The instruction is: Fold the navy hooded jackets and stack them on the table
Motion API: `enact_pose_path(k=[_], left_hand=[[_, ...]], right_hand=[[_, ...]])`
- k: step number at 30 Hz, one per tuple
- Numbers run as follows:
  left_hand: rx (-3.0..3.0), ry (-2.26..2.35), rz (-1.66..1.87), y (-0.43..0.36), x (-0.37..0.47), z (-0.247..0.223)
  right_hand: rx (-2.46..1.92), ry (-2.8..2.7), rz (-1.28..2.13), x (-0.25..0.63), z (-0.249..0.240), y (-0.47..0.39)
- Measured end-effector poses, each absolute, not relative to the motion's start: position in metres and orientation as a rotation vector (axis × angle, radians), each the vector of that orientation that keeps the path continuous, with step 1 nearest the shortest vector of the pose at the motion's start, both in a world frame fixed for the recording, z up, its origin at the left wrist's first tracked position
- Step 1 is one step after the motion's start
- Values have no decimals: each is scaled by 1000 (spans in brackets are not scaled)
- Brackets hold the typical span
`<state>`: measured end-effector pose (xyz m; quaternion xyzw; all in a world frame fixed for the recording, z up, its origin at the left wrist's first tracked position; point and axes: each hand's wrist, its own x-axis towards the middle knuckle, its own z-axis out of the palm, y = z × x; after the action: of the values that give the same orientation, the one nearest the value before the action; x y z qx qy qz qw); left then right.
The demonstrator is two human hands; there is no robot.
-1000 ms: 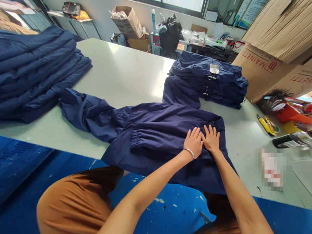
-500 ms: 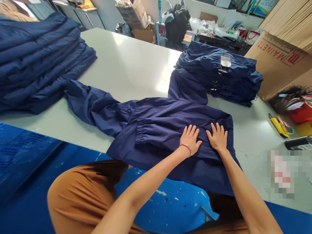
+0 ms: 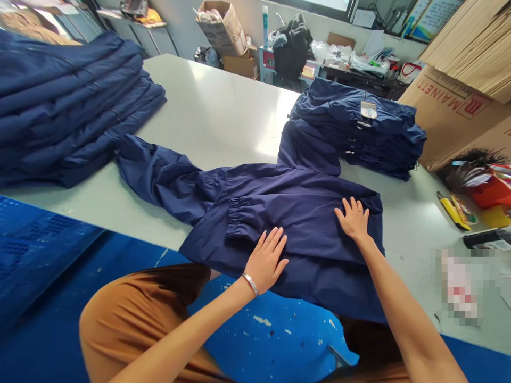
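A navy blue hooded jacket (image 3: pixel 307 218) lies on the table in front of me, its lower edge hanging over the near side. One sleeve with a gathered cuff (image 3: pixel 238 217) is folded across the body; the other sleeve (image 3: pixel 163 178) stretches out to the left. My left hand (image 3: pixel 266 258), with a bracelet at the wrist, is open near the jacket's lower edge, just right of the cuff. My right hand (image 3: pixel 353 217) rests open and flat on the jacket's right part, fingers spread. Neither hand grips the fabric.
A tall stack of navy garments (image 3: pixel 72 111) stands at the left, and a folded pile with a tag (image 3: pixel 359 127) at the back right. Beyond it is a cardboard box (image 3: pixel 447 117). A yellow cutter (image 3: pixel 453 210) lies on the pale table (image 3: pixel 215 111) at right.
My left hand has moved left and toward me across the jacket, away from the right hand. My right hand stays flat in nearly the same place. The view has tilted slightly.
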<state>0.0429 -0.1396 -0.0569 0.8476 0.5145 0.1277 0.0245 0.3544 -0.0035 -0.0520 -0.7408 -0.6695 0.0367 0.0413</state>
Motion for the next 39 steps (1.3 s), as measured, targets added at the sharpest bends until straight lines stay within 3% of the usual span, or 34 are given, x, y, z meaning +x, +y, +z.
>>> enact_pose_path(k=[9,15,21,28,39], left_hand=[[2539,1639,701,-114,16,-39],[2233,2056,539,-86,-9,-59],[2292,2053,777,-73,-18,-51],[2251,1997,364,-41,-7,-55],[2200,1958,358,-38,-23,-51]], right_hand=[[-2143,-2287,59,312,-55,-26],[-2088,-2369,110,303,-59,-28],[-2107,-2375,89,304,-62,-28],[-2087,-2365,120,305,-62,-28],[-2106,-2348,158,304,-57,-28]])
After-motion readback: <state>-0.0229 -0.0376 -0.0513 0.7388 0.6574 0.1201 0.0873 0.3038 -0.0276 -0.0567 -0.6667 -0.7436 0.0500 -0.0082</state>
